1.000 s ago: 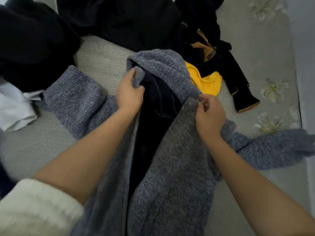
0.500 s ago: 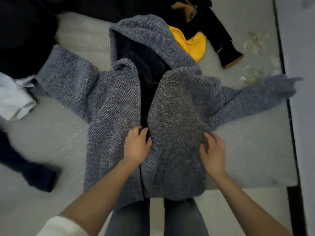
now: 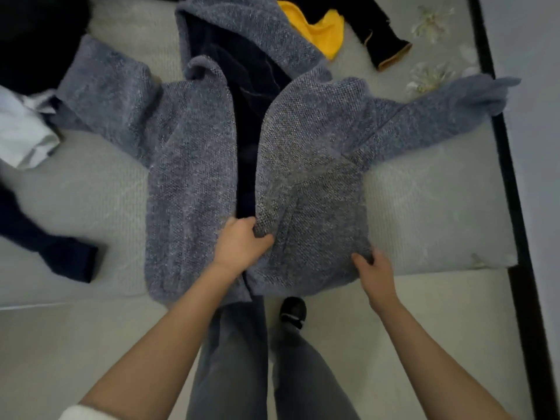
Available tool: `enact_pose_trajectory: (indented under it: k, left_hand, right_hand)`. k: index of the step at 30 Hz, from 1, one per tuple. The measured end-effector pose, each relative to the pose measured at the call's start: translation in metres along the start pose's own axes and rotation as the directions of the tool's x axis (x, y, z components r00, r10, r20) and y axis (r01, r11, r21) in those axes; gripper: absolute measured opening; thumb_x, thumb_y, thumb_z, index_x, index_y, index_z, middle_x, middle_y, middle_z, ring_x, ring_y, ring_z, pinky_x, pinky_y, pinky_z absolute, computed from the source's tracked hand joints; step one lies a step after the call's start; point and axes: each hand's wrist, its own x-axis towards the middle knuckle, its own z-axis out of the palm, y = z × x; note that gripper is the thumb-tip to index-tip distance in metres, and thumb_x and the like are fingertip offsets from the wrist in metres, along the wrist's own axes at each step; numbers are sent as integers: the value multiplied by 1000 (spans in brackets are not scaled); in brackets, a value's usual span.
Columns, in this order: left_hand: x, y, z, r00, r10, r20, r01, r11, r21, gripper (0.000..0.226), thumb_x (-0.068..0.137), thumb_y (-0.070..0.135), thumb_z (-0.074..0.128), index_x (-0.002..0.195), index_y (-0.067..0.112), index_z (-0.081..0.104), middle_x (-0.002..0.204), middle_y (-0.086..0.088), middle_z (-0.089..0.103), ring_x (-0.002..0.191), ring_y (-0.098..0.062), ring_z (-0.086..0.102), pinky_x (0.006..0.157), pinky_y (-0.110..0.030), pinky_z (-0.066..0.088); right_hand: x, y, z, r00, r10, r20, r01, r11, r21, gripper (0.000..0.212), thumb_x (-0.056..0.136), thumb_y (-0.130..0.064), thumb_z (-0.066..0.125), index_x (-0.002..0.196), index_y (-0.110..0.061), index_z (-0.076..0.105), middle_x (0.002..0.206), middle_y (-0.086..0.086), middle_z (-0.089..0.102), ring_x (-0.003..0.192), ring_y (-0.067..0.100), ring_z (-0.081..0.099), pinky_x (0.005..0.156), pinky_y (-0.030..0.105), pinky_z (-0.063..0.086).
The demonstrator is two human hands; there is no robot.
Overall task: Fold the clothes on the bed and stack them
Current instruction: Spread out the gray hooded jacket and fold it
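Note:
A grey knitted hooded jacket [image 3: 194, 165] with a dark lining lies front-up and unzipped on the pale bed [image 3: 430, 201], sleeves spread left and right, hem at the near edge. My left hand [image 3: 242, 244] grips the inner edge of the jacket's right front panel near the hem. My right hand [image 3: 374, 269] pinches the outer lower corner of that same panel. A yellow and black garment [image 3: 321, 31] lies beyond the hood.
A white cloth [image 3: 21, 137] and a dark navy garment [image 3: 51, 247] lie at the left. Black clothes [image 3: 36, 40] are heaped at the top left. The bed's dark frame edge [image 3: 512, 183] runs down the right side. My legs and one shoe [image 3: 292, 312] stand below.
My hands moved from the jacket's collar area down to its hem. The jacket now lies spread flatter, with both sleeves stretched out. The view has pulled back and tilted down.

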Motion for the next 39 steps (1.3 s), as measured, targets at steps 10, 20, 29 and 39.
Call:
enact_pose_trajectory:
  k: [10, 20, 29, 39]
  left_hand:
    - [-65, -5, 55, 924, -130, 359, 246, 922, -300, 34, 88, 15, 55, 118, 22, 41, 99, 3, 57, 92, -16, 56, 74, -26, 44]
    - [-88, 5, 81, 821, -414, 392, 558, 440, -704, 31, 97, 27, 38, 71, 14, 48, 60, -3, 46, 55, -16, 43, 49, -24, 32]
    - [-93, -36, 71, 881, -368, -297, 185, 847, -499, 30, 81, 11, 65, 69, 17, 38, 67, -1, 44, 73, -21, 44, 66, -33, 37]
    - [-62, -85, 77, 875, -482, -43, 464, 862, -204, 37, 88, 34, 58, 62, 14, 41, 89, -19, 62, 93, -33, 59, 80, -36, 43]
  right_hand:
    - [-4, 44, -49, 998, -27, -51, 10, 951, -308, 30, 98, -20, 42, 117, 2, 49, 113, 20, 58, 105, 34, 55, 74, 29, 34]
    - [-28, 11, -7, 963, -269, 6, 251, 889, -383, 34, 90, -8, 51, 123, -1, 51, 119, 17, 53, 113, 29, 47, 98, 39, 38]
    - [-55, 22, 41, 951, -166, 261, 278, 830, -484, 38, 93, -19, 50, 129, -10, 46, 130, 14, 44, 120, 28, 39, 96, 32, 34]
    - [-45, 24, 36, 951, -155, 267, 288, 755, -588, 36, 94, -19, 47, 128, -9, 47, 129, 15, 45, 118, 30, 41, 95, 37, 39]
